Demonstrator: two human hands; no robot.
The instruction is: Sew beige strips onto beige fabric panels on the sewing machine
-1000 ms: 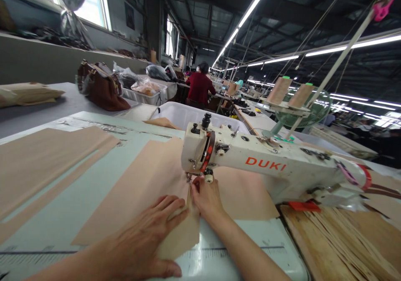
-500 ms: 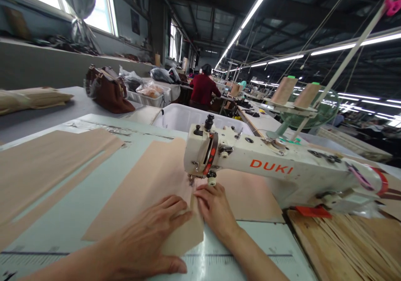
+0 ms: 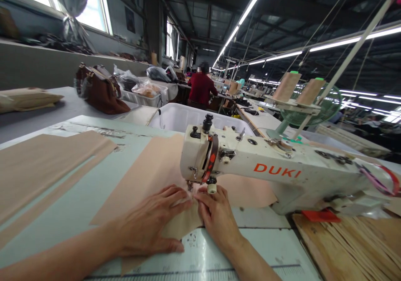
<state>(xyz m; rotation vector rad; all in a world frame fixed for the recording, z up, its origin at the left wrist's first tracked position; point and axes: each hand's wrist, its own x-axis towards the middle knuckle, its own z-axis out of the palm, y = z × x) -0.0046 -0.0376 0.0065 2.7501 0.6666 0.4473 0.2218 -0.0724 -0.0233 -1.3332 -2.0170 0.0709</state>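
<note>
A beige, leather-like sheet [image 3: 138, 168] lies on the pale green table under the head of a white sewing machine [image 3: 241, 160], passing below its needle and presser foot [image 3: 189, 186]. My left hand [image 3: 153, 216] rests flat on the sheet just left of the needle, fingers stretched out and thumb spread toward me. Close by on the right, my right hand [image 3: 216, 214] pinches the sheet's folded edge between thumb and fingers, right in front of the presser foot. My fingertips partly hide the seam area.
More beige pieces [image 3: 46, 160] lie on the left. Thread cones [image 3: 286, 87] stand behind the machine, and a white bin [image 3: 197, 116] sits beyond it. A wooden board with strips [image 3: 354, 247] is at the right. A brown handbag [image 3: 100, 89] rests back left; a person in red [image 3: 201, 88] sits ahead.
The sheet has slid away from me under the presser foot. Both hands have moved slightly forward with it, closer to the needle. The view has shifted a little.
</note>
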